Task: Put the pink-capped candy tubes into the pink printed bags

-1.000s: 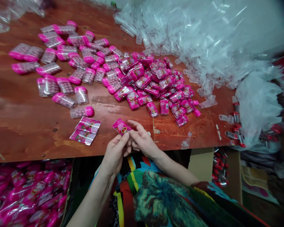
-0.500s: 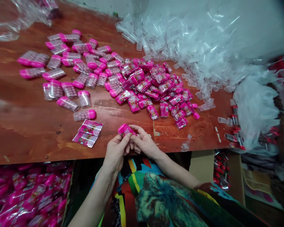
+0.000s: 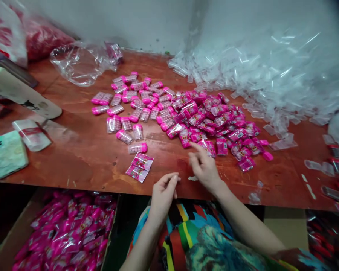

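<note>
Pink packs (image 3: 214, 122), glossy, printed and heaped, right grip (image 3: 205, 170) spread beside them, left grip (image 3: 162, 192) pressed together.

This looks like a small packing workshop: one worn wooden table (image 3: 87, 162) carries a large heap of clear plastic containers (image 3: 243, 79), loose pink-capped bottles of small balls (image 3: 126, 123), flat printed sleeves (image 3: 138, 172) and a pile of sleeved bottles (image 3: 190, 111). Below its edge, a cardboard box (image 3: 18, 229) holds many more pink packs (image 3: 70, 229).
</note>
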A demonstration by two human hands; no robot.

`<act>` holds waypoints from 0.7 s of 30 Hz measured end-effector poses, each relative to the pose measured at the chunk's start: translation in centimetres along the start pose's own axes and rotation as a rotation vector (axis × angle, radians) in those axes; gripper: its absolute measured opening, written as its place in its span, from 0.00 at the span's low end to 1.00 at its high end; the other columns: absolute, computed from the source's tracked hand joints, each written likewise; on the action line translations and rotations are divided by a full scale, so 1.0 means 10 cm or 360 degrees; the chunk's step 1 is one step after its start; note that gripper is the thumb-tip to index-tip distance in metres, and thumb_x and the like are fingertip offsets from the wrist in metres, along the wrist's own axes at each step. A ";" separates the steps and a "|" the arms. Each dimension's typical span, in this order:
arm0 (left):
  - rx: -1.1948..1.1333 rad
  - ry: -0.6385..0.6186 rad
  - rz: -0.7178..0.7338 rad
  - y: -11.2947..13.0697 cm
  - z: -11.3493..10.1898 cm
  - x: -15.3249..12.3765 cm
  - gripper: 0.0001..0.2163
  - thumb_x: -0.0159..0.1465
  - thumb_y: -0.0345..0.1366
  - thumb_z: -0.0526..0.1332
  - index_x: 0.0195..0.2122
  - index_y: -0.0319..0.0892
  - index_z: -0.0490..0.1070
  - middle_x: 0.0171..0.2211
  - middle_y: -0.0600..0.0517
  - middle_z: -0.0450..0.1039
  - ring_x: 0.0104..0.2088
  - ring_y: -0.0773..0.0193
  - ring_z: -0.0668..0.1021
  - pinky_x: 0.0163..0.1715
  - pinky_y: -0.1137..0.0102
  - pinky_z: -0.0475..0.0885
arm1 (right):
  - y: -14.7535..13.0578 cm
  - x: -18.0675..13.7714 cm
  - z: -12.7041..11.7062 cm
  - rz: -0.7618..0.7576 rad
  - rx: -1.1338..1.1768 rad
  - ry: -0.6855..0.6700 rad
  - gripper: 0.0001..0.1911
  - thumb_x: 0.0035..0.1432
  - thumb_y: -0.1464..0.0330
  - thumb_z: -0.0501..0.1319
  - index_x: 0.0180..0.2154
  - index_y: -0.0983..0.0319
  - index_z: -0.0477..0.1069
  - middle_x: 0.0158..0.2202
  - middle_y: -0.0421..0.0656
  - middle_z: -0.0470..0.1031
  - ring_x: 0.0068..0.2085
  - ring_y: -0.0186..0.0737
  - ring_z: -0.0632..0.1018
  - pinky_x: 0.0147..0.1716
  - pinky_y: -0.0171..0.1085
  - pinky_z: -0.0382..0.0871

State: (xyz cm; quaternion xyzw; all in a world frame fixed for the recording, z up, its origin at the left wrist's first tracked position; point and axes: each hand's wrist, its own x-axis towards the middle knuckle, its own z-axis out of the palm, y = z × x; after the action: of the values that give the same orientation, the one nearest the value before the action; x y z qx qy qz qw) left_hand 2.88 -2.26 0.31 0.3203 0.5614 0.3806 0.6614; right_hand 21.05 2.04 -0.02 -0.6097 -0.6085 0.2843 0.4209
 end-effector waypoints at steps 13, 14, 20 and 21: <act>0.1917 0.0810 0.0699 0.26 -0.52 0.22 0.21 0.78 0.42 0.54 0.62 0.37 0.79 0.67 0.33 0.75 0.46 0.45 0.85 0.37 0.61 0.76 | -0.45 0.84 1.16 -0.0535 -0.0874 -0.0871 0.18 0.75 0.71 0.57 0.61 0.65 0.76 0.57 0.58 0.76 0.58 0.58 0.74 0.59 0.55 0.70; 0.2003 0.0788 0.0646 0.25 -0.50 0.25 0.22 0.78 0.42 0.53 0.64 0.36 0.77 0.69 0.33 0.73 0.43 0.46 0.85 0.33 0.62 0.74 | -0.39 0.80 1.08 -0.0507 -0.0778 -0.0805 0.17 0.75 0.71 0.58 0.60 0.65 0.76 0.55 0.57 0.77 0.57 0.56 0.74 0.59 0.54 0.70; 0.1982 0.0756 0.0656 0.16 -0.46 0.36 0.18 0.79 0.39 0.52 0.56 0.42 0.82 0.67 0.38 0.76 0.42 0.51 0.85 0.32 0.66 0.70 | -0.08 0.48 0.53 -0.0097 0.0390 -0.0272 0.13 0.66 0.61 0.67 0.48 0.61 0.78 0.47 0.48 0.81 0.47 0.46 0.80 0.52 0.46 0.75; 0.1972 0.0759 0.0671 0.15 -0.47 0.36 0.17 0.78 0.38 0.53 0.54 0.43 0.83 0.65 0.39 0.78 0.42 0.52 0.85 0.31 0.66 0.69 | -0.06 0.43 0.45 0.0061 0.0598 -0.0205 0.15 0.64 0.58 0.69 0.46 0.60 0.77 0.45 0.47 0.82 0.45 0.45 0.81 0.50 0.45 0.76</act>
State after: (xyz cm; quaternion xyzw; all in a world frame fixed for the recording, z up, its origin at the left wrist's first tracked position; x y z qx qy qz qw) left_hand -1.69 1.63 -0.95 0.6485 0.7308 0.1704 0.1274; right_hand 17.29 6.95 -1.01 -0.5124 -0.5587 0.4393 0.4819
